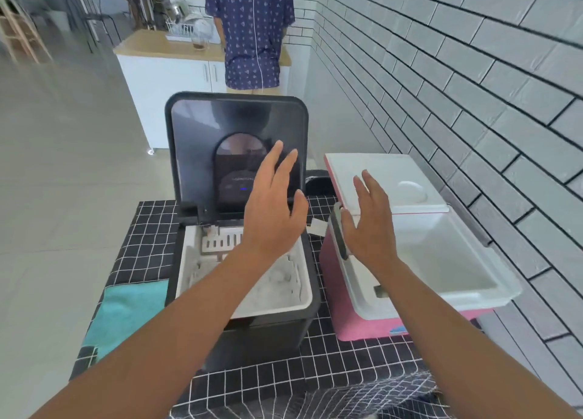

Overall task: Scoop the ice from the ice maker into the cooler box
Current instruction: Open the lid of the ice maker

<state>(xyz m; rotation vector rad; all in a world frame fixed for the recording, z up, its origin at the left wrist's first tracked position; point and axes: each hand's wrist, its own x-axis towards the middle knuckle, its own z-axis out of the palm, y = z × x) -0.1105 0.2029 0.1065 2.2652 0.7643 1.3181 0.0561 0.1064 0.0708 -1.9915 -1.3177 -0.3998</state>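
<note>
Left hand (272, 210) flat-fingered and empty above the ice maker (243, 280), right hand (369, 226) spread, empty over the cooler box (419, 280) near-left rim, both lids raised, narrow gap between, tiled wall (473, 87) close right.

It was a home kitchen: white brick-tiled walls (441, 71), a wood-topped cabinet (164, 71) carrying a dish rack (189, 29), and a tiled floor (63, 166).

Teal cloth (126, 311) lying on checked desk (331, 365); person (250, 30) standing at far counter (151, 44) beside dish rack (189, 29).
</note>
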